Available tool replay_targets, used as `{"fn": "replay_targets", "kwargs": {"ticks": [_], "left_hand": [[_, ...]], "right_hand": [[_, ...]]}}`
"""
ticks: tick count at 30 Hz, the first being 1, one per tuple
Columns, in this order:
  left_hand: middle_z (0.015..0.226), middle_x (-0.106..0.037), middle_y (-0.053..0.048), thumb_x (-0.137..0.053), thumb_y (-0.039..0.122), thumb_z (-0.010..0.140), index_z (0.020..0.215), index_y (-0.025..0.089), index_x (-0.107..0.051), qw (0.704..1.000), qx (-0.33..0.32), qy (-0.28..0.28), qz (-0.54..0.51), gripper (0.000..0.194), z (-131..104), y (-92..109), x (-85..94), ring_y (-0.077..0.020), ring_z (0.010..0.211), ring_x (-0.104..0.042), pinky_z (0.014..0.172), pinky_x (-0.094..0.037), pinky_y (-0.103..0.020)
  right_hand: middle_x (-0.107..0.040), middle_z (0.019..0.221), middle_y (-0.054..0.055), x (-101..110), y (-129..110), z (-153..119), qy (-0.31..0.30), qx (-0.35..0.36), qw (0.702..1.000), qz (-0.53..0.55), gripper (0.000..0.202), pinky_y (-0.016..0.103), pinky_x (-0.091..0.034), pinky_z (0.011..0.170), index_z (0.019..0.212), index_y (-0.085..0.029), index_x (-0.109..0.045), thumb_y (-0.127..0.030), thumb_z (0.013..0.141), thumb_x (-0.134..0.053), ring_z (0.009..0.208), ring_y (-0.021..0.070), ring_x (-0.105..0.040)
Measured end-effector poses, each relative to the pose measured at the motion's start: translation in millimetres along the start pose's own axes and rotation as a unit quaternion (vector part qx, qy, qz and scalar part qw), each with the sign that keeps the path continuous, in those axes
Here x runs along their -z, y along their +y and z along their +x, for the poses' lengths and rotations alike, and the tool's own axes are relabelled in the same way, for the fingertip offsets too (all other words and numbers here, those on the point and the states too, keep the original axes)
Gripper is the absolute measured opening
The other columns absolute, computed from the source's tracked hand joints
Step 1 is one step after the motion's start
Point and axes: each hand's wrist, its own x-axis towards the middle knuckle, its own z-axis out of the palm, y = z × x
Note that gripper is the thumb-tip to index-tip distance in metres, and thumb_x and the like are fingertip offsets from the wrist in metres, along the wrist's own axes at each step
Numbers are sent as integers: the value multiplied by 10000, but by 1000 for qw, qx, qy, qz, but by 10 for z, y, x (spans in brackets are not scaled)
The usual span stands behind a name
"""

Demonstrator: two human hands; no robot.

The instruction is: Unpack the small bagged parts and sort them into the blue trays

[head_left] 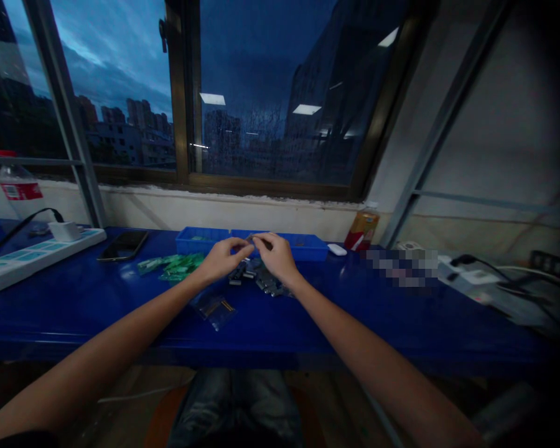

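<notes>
My left hand (224, 257) and my right hand (279, 255) meet above the middle of the table, fingertips pinched close together. A small dark piece shows between them, too small to name. Below the hands lies a pile of small grey metal-looking parts (271, 285), partly covered by my right hand. Left of my left hand is a heap of green pieces (175, 266). Nearer to me, a small clear plastic bag (216, 311) holds thin gold-coloured pins. Behind the hands stand long blue bins (308, 252); what they contain is mostly hidden.
On the left of the blue table (121, 311) are a phone (123, 244) and a white power strip (42, 256) with a plugged charger. A drink bottle (361, 229) and a white case (336, 249) stand at the back right. Cables and another power strip (476, 278) lie far right.
</notes>
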Motion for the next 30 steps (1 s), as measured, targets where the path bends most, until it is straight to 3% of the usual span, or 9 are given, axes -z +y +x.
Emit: {"fn": "replay_targets", "kwargs": {"ticks": [3, 5, 8, 11, 15, 18, 21, 24, 30], "left_hand": [[785, -617, -64, -383, 510, 807, 878, 126, -606, 980, 119, 11, -160, 450, 39, -71, 20, -159, 713, -557, 608, -404, -265], [730, -598, -37, -481, 483, 759, 843, 132, -595, 971, 134, 34, -194, 378, 60, -113, 42, -133, 650, -538, 570, -388, -242], [690, -575, -9, -558, 404, 722, 867, 143, -579, 977, 103, 79, -167, 299, 72, -144, 69, -119, 630, -523, 568, -385, -229], [726, -579, -12, -544, 353, 746, 938, 150, -561, 987, 37, 112, -109, 280, 68, -141, 79, -130, 683, -539, 622, -406, -239], [746, -594, -23, -509, 337, 777, 956, 144, -549, 994, -19, 80, -73, 266, 56, -121, 72, -140, 710, -558, 682, -425, -258], [780, -616, -49, -476, 360, 797, 1002, 129, -532, 998, -13, 42, -44, 313, 44, -115, 53, -161, 740, -573, 696, -432, -275], [844, -630, -80, -480, 395, 787, 1024, 131, -545, 998, -6, 5, 60, 361, 24, -135, 22, -196, 789, -579, 726, -429, -304], [906, -639, -93, -534, 373, 747, 944, 166, -605, 985, -34, -55, 161, 294, 5, -181, -4, -231, 869, -571, 798, -405, -328], [934, -657, -73, -467, 264, 755, 878, 231, -648, 961, 7, -101, 258, 221, 16, -304, 139, -239, 874, -585, 772, -403, -313]], "right_hand": [[-570, 790, 39, 13, -60, -28, -11, 93, 993, -78, 214, 283, -426, 723, 871, -211, -683, -215, 779, -490, 750, 145, -534], [-540, 861, 46, -5, -80, -44, -30, 117, 989, -84, 257, 296, -435, 770, 904, -221, -679, -143, 752, -487, 810, 147, -530], [-503, 945, 52, -49, -56, -43, -48, 90, 993, -61, 356, 294, -447, 786, 919, -213, -669, -52, 670, -473, 882, 148, -520], [-519, 950, 51, -69, -2, -15, -33, -1, 999, 4, 317, 260, -468, 687, 932, -182, -634, -93, 665, -490, 801, 127, -541], [-569, 749, 3, -34, 9, 23, -28, -55, 996, 68, 352, 244, -449, 627, 1034, -150, -538, -234, 692, -553, 650, 108, -540], [-550, 626, -10, 59, -9, 71, -49, -22, 998, 34, 214, 238, -421, 584, 897, -143, -585, -230, 718, -506, 590, 116, -520], [-565, 665, 21, 252, 96, 167, 34, 31, 996, -74, 184, 263, -417, 620, 840, -155, -605, -214, 738, -464, 614, 139, -519], [-560, 764, 62, 504, 385, 263, 157, 37, 965, -209, 215, 320, -412, 733, 884, -153, -594, -192, 739, -440, 737, 187, -516], [-505, 841, 98, 718, 873, 298, 195, -59, 931, -302, 200, 372, -386, 816, 826, -141, -582, -125, 672, -455, 844, 228, -475]]}}
